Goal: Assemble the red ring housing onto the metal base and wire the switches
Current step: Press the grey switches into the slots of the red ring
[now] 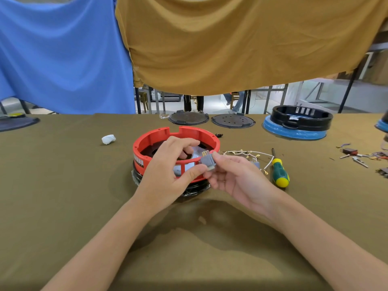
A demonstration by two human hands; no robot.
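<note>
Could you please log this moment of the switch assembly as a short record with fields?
held part: grey switch, pinched by both hands
left hand: thumb and fingers on the switch
right hand: fingers grip the switch
red ring housing: on the table, under the hands
screwdriver: lying right of the housing
wires: loose beside the screwdriver

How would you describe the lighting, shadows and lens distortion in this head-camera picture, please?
Head view: soft, even light, no harsh glare; blurred shadows of the arms fall on the olive table cloth near the camera. Wide-angle bending curves the table's far edge and the hanging cloths. The grey switch, pinched between left hand and right hand, is slightly soft; the red ring housing is sharper.
</note>
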